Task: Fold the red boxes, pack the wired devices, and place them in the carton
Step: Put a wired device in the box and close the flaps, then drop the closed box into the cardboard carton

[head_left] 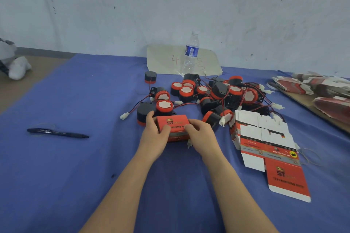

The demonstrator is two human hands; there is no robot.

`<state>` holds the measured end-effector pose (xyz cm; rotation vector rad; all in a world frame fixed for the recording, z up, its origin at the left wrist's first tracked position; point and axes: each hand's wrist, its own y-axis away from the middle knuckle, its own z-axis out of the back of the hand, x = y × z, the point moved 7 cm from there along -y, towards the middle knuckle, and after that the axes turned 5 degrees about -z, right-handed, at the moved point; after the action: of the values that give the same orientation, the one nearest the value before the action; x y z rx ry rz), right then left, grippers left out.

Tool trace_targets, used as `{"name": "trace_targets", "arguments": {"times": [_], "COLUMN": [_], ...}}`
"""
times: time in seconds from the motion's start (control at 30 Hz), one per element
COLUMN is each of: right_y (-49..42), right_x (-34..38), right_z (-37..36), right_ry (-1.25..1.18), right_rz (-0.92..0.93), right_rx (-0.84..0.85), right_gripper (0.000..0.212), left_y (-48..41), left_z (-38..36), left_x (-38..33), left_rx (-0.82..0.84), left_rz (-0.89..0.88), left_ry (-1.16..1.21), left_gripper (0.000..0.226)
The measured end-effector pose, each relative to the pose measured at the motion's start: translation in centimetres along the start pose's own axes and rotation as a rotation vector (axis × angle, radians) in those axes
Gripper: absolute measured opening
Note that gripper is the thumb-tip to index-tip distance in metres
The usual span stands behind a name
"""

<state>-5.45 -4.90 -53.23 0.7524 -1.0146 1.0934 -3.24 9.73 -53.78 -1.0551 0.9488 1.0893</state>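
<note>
Left hand [153,134] & right hand [201,136] both grip folded red box [175,128] on blue cloth [75,166].

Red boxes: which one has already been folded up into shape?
The red box gripped between the left hand and right hand; the box blanks to its right lie flat.

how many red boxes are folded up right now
1: the folded red box, held between the left hand and right hand on the blue cloth. The flat box blanks to its right are unfolded; others could be out of view.

Folded red box [175,127] upright before heaped wired devices [212,92].
</note>
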Motion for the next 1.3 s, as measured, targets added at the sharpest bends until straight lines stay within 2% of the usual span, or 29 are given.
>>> {"name": "trace_targets", "arguments": {"times": [0.07, 0.2, 0.3, 0.37, 0.43, 0.5, 0.6, 0.7, 0.77, 0.83, 0.9, 0.93, 1.0, 1.1, 1.2, 1.3], "right_y": [0.4, 2.1, 4.0, 5.7, 8.7, 13.0, 21.4, 30.8, 35.7, 38.7, 39.9, 39.9, 38.7, 34.6, 27.7, 19.3], "right_x": [1.0, 5.0, 7.3, 8.4, 8.6, 7.9, 5.5, 2.7, 0.5, -1.8, -3.0, -2.6, -0.8, 1.5, 2.2, 0.9], "right_z": [0.0, 1.0, 5.5, 10.1, 16.7, 23.9, 34.3, 42.0, 45.4, 47.3, 47.5, 47.2, 46.0, 42.7, 37.8, 30.3], "right_ry": [-0.087, -0.446, -0.581, -0.694, -0.774, -0.744, -0.452, -0.153, 0.022, 0.211, 0.352, 0.386, 0.357, 0.111, -0.115, -0.145], "right_rz": [0.065, 0.277, 0.341, 0.338, 0.335, 0.315, 0.2, 0.005, -0.173, -0.435, -0.59, -0.544, -0.285, 0.055, 0.198, 0.082], "right_rx": [-0.022, -0.033, -0.172, -0.284, -0.448, -0.65, -0.977, -1.271, -1.381, -1.392, -1.376, -1.396, -1.457, -1.403, -1.156, -0.786], "right_gripper": [0.03, 0.027, 0.023, 0.029, 0.033, 0.033, 0.031, 0.031, 0.034, 0.046, 0.062, 0.065, 0.062, 0.047, 0.029, 0.02], "left_y": [0.2, 0.8, 1.5, 2.2, 3.7, 6.4, 12.9, 21.0, 26.6, 31.2, 33.5, 33.5, 31.9, 27.3, 21.1, 14.2], "left_z": [-0.3, -0.4, -1.4, -3.5, -8.4, -14.7, -24.8, -33.8, -38.9, -42.2, -43.4, -43.3, -41.8, -37.9, -32.9, -27.1], "left_x": [-1.0, -5.3, -10.4, -15.0, -20.3, -25.4, -31.6, -35.0, -35.1, -33.6, -32.4, -32.3, -32.7, -32.8, -29.9, -23.9], "left_rx": [-0.037, -0.133, -0.177, -0.148, -0.028, 0.116, 0.337, 0.623, 0.856, 1.057, 1.127, 1.093, 0.992, 0.816, 0.62, 0.4], "left_rz": [-0.044, -0.225, -0.349, -0.418, -0.445, -0.488, -0.525, -0.503, -0.463, -0.379, -0.297, -0.271, -0.239, -0.28, -0.337, -0.31], "left_ry": [0.118, 0.368, 0.388, 0.489, 0.579, 0.586, 0.571, 0.521, 0.414, 0.336, 0.329, 0.368, 0.49, 0.608, 0.606, 0.404], "left_gripper": [0.061, 0.053, 0.054, 0.049, 0.036, 0.019, 0.004, 0.018, 0.03, 0.041, 0.052, 0.052, 0.044, 0.03, 0.016, 0.016]}}
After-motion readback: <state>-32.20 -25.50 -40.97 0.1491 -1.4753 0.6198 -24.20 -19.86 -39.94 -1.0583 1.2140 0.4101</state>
